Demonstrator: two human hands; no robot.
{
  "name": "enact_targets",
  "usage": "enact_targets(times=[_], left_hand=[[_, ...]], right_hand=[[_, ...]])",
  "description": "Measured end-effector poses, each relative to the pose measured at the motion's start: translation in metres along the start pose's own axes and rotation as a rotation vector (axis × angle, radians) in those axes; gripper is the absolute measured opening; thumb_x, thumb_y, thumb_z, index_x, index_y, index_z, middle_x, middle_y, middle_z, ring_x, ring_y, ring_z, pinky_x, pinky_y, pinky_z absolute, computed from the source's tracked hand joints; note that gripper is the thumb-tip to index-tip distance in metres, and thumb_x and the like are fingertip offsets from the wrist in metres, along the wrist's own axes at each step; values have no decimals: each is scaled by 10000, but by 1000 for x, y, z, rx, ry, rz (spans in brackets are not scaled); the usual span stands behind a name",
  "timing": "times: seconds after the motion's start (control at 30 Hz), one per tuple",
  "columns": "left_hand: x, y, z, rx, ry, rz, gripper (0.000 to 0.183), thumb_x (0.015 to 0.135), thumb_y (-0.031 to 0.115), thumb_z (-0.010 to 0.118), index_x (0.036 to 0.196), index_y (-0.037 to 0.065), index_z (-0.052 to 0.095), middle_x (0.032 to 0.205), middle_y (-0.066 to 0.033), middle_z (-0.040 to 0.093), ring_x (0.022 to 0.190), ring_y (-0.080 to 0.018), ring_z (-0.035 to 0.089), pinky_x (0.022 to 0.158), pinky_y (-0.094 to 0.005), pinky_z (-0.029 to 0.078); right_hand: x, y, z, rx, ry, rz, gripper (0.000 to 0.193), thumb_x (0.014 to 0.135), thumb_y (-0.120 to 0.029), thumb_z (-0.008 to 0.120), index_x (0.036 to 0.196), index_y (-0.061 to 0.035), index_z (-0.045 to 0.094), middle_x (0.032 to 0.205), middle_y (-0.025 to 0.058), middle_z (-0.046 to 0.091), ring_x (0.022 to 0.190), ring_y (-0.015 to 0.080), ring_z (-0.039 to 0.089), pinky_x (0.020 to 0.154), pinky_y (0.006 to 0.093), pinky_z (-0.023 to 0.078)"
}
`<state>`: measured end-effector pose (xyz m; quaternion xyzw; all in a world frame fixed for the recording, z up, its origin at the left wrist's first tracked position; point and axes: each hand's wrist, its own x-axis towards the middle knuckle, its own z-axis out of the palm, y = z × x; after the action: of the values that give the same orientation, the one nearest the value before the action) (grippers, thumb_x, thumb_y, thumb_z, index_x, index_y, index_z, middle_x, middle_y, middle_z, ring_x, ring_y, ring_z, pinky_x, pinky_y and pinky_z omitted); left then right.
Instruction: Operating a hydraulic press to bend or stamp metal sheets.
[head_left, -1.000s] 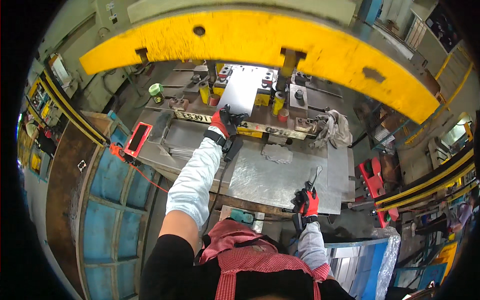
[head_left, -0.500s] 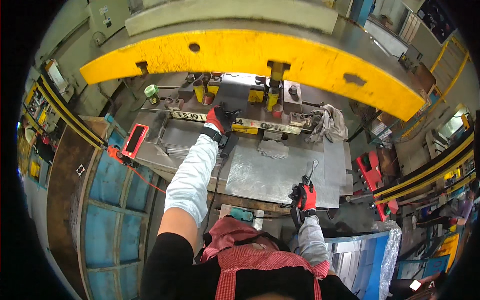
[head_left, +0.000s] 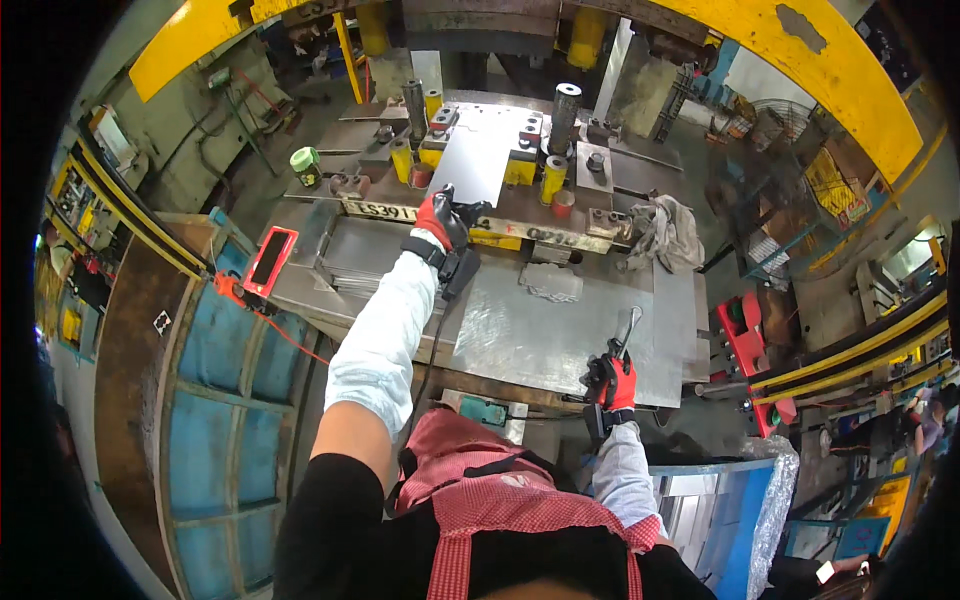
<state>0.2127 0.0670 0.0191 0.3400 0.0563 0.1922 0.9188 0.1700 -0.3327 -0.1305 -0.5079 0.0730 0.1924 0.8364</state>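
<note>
My left hand (head_left: pixel 445 222), in a red and black glove, is closed at the near end of a narrow, bright metal sheet (head_left: pixel 482 160). That sheet lies across the die (head_left: pixel 410 208), between its yellow posts. Lower and to the right, my right hand (head_left: pixel 610 382), gloved alike, is wrapped around a slim, shiny metal hand tool (head_left: pixel 631 330) with a rounded end; its exact kind I cannot make out. Beneath the tool lies a broad, flat metal plate (head_left: pixel 540 340). A small grey scalloped metal piece (head_left: pixel 550 282) rests on its far edge.
Stacked metal sheets (head_left: pixel 365 255) sit left of the plate, beside a red-framed device (head_left: pixel 270 260). A grey rag (head_left: pixel 672 232) drapes over the die's right end. Overhead arches the yellow press beam (head_left: pixel 850 75). A green-lidded cup (head_left: pixel 306 165) stands far left; a red control box (head_left: pixel 742 340) is at right.
The yellow beam has risen, exposing the die, its dark guide pillars and the metal sheet. My left hand has shifted slightly up and right; my right hand has moved little, still around the tool.
</note>
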Motion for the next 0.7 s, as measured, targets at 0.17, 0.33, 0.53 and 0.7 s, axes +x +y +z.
enact_targets(times=[0.17,0.33,0.53,0.7], left_hand=[[-10,3,-4,169,-91,25,304,908,203,371,1165,55,440,1095,-120,540,966,-265,556,831,-399,496],[-14,5,8,-180,54,-89,306,890,209,436,1135,27,455,1071,-138,547,931,-285,565,810,-404,501],[0,-3,-10,-171,117,-179,441,879,322,473,1098,-60,456,966,-219,580,811,-347,604,767,-396,514],[11,-9,-17,-231,86,-284,389,881,336,464,1097,13,476,1011,-164,578,829,-325,600,765,-403,522]], right_hand=[[-11,0,14,-75,87,-71,230,806,-115,551,1014,-92,455,642,20,460,483,124,447,429,277,401],[-39,-61,115,-508,-72,-234,445,748,-61,620,1157,-62,446,673,-8,469,537,68,445,468,226,401],[63,-120,251,-861,-394,-560,284,758,-229,605,942,-36,508,653,20,500,547,107,454,500,278,401],[171,-141,329,-817,-705,-276,193,802,-213,557,915,-57,564,603,47,544,368,144,448,336,280,344]])
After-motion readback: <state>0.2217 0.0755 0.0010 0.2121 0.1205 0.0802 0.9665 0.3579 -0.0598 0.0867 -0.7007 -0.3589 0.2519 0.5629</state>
